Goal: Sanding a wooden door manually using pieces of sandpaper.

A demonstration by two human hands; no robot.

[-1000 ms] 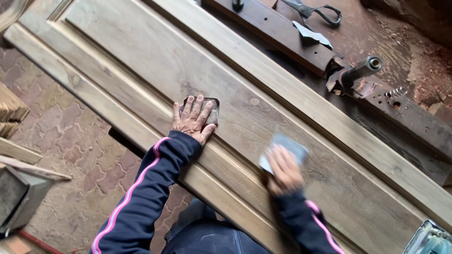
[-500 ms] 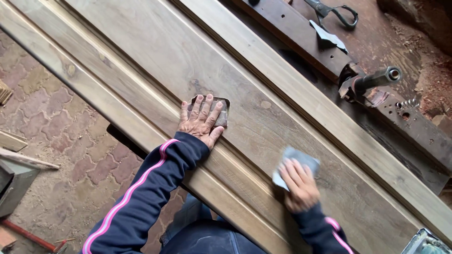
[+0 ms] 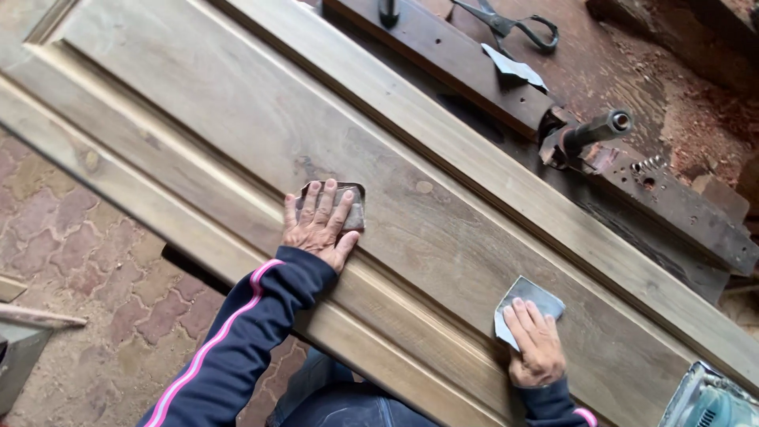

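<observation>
At about 8 o'clock a brick-paved floor (image 3: 87, 261) shows beneath the long wooden door panel (image 3: 237, 103), which runs diagonally from 10 o'clock down to 4 o'clock. Near the centre, the left hand (image 3: 315, 225) lies flat, fingers spread, pressing a brownish piece of sandpaper (image 3: 353, 207) against the recessed face of the panel; this grip is an open palm pinning the sheet, and it sits where it sat a second ago. Toward 5 o'clock the right hand (image 3: 534, 344) presses a grey sandpaper sheet (image 3: 528, 298) flat under its fingertips; over the last second it has slid down the panel toward the lower right, so the rubbing stroke appears to be travelling along the grain while the left hand steadies. At 1 o'clock, beyond the panel, dark metal scissors (image 3: 506, 22) and a rusty iron vise bar (image 3: 585, 134) rest on the dusty counter (image 3: 632, 63). At 4 o'clock, the corner of a teal power sander (image 3: 711, 399) shows.
</observation>
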